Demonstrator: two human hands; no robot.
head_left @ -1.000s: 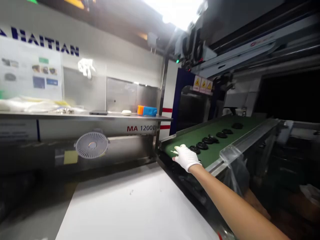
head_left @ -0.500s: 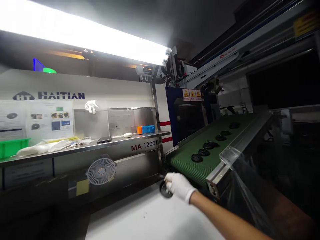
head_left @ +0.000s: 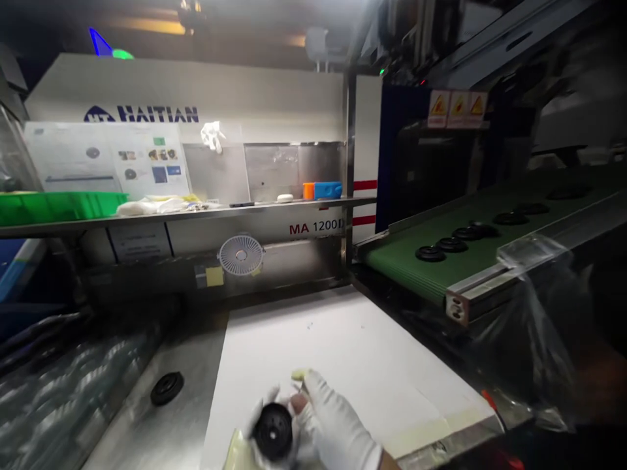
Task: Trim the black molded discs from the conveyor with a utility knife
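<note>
A black wheel-shaped part with a small centre hole is held at the bottom middle of the view. My left hand, in a white glove, is closed around its left and lower side. Much of that hand is hidden behind the part. My right hand, also gloved, has its fingers closed in at the right edge of the same part. One fingertip there is pale yellow and another looks bare; motion blur hides the exact contact. Under both hands lies a white sheet on the worktable.
Another black part lies on the metal tabletop at left. Several more sit on the green conveyor. Clear plastic hangs from its edge. A shelf holds a green bin; a small fan is below.
My right hand has brought a black part from beside the conveyor down to the left. My left hand has come into view on it. The camera has tilted down and turned left.
</note>
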